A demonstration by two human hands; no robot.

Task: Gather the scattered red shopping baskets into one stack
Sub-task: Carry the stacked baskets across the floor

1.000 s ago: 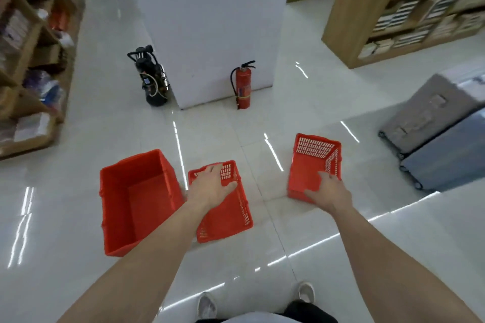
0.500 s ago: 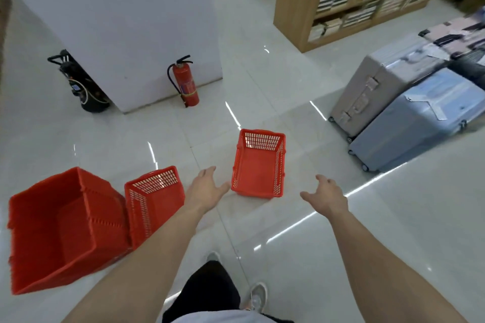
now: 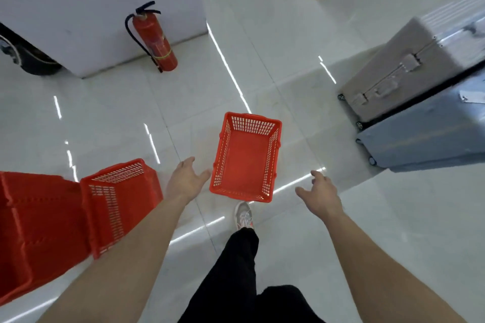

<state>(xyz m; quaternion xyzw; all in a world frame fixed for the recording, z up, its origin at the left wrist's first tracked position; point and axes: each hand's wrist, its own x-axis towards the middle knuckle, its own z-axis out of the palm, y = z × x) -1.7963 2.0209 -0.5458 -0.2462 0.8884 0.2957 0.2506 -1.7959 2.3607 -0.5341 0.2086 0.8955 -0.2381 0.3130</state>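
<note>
Two spread, empty hands, left hand point(image 3: 187, 181), right hand point(image 3: 321, 195), flank a red lattice-walled basket point(image 3: 246, 157).

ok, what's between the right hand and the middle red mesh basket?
Only bare glossy white floor tile; the right hand is clear of the red mesh plastic basket. Head view.

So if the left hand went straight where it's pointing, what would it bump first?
Probably the middle basket: the left hand is open and aims at its left wall, thumb close to the rim. Height is unclear, so it might pass just over the rim.
</note>
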